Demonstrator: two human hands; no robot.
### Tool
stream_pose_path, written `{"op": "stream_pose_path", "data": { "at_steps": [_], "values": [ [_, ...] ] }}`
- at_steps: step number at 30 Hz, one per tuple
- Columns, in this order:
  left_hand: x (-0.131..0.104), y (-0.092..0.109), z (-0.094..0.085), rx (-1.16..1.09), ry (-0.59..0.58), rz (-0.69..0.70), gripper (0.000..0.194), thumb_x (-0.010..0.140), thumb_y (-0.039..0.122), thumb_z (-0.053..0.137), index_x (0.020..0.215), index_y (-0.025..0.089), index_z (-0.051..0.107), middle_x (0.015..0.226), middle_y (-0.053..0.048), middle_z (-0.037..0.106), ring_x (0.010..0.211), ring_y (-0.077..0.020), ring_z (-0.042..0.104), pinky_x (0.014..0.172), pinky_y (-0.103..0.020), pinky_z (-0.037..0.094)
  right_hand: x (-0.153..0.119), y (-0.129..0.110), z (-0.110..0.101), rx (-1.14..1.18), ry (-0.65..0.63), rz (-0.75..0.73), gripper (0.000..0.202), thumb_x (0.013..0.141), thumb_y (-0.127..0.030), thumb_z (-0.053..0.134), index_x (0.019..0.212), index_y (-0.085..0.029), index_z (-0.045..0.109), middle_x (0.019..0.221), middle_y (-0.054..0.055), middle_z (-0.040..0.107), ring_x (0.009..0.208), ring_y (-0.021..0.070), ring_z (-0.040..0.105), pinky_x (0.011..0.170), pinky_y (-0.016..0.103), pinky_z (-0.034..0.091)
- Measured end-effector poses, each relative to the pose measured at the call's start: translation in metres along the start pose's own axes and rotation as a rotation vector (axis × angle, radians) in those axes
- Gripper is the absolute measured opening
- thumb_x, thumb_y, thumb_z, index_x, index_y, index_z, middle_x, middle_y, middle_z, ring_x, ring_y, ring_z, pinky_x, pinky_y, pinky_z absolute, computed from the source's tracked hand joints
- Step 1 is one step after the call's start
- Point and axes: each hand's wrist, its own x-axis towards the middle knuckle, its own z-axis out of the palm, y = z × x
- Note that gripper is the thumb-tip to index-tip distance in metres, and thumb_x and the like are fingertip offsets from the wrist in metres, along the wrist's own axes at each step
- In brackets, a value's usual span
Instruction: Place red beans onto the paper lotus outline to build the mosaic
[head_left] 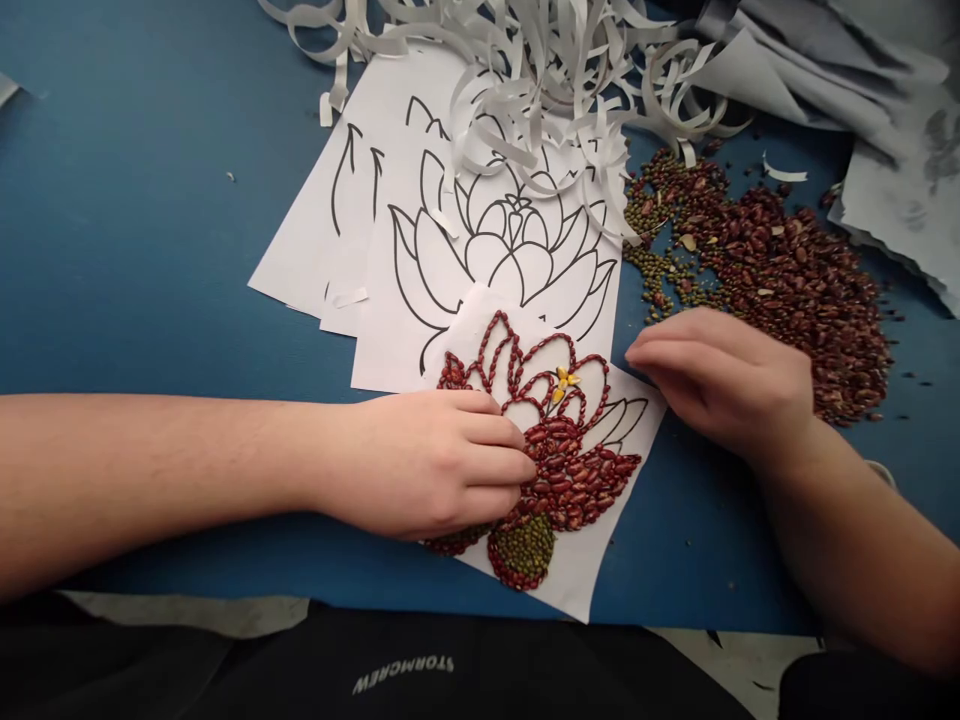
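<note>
A white sheet [581, 580] bears a lotus picture made of red beans [574, 480], with a round patch of green beans [525, 548] low down and yellow kernels [562, 383] near its middle. Across the picture's left part lies my left hand [442, 462], its fingers curled and together over the red beans; what they hold, if anything, is hidden. My right hand [724, 380] is closed beside the sheet's right edge, next to the bean pile [795, 290]. Its fingertips are pressed together, and anything between them is too small to name.
Printed lotus outline sheets [382, 340] fan out beyond the bean picture on the blue table [150, 250]. Curled white paper strips [540, 70] cover their far edge. Grey and white papers [810, 70] lie at the far right. Loose green beans [667, 270] border the red pile.
</note>
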Motion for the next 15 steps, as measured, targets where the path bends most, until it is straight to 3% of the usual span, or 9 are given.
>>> {"op": "stream_pose_path", "data": {
  "at_steps": [6, 15],
  "values": [
    [0.001, 0.0, 0.0, 0.006, -0.012, -0.008, 0.027, 0.105, 0.019, 0.049, 0.104, 0.021, 0.076, 0.121, -0.008, 0.076, 0.109, -0.0223, 0.067, 0.092, -0.039, 0.052, -0.012, 0.005, 0.009, 0.036, -0.061, -0.035, 0.019, 0.096, -0.017, 0.066, 0.106, -0.031, 0.075, 0.097, 0.004, 0.076, 0.082, 0.0228, 0.071, 0.074, 0.041, 0.059],
    [0.002, 0.001, -0.001, -0.013, 0.005, -0.016, 0.024, 0.104, 0.017, 0.052, 0.102, 0.018, 0.076, 0.118, -0.007, 0.077, 0.109, -0.0227, 0.069, 0.094, -0.037, 0.053, -0.012, -0.001, 0.008, 0.043, -0.026, -0.092, 0.032, 0.09, -0.004, 0.068, 0.116, -0.022, 0.07, 0.101, 0.009, 0.075, 0.084, 0.0235, 0.071, 0.074, 0.04, 0.059]
  ]
}}
